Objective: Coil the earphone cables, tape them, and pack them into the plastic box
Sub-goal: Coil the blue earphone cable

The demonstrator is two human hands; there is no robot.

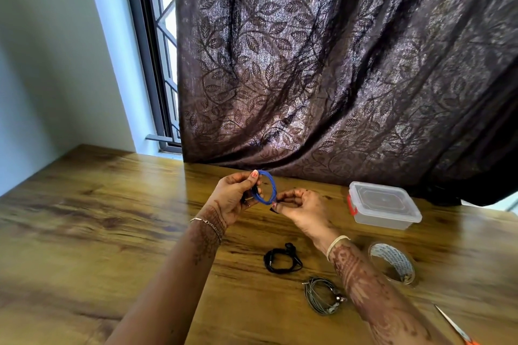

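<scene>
Where the head view looks down on a wooden table [98, 218], both hands are raised above it near mid-frame, sharing one blue coil [272, 186] of earphone cable, which stands upright as a ring between them. The left hand [235, 196], at the ring's 9 o'clock, grips it with curled fingers, the thumb pressed on its top edge. The right hand [300, 207], at the ring's 4 o'clock, pinches the lower edge between thumb and fingertips; a small dark piece of the cable shows just beneath the pinch, too small to tell what it is. A black coil [281, 259] lies flat on the table at 6 o'clock from the hands. A grey coil [319, 295] lies at 5 o'clock from the black one, just beside the right forearm. A tape roll [392, 256] lies past that forearm, at 3 o'clock from the black coil. The clear box [384, 204], lid on and a red latch at its left end, sits at 3 o'clock from the right hand, near the hem of a dark leaf-patterned curtain [336, 64]. Scissors [454, 326] with an orange handle are cut off by the frame at 5 o'clock. A window [165, 50] shows at the curtain's 9 o'clock.
</scene>
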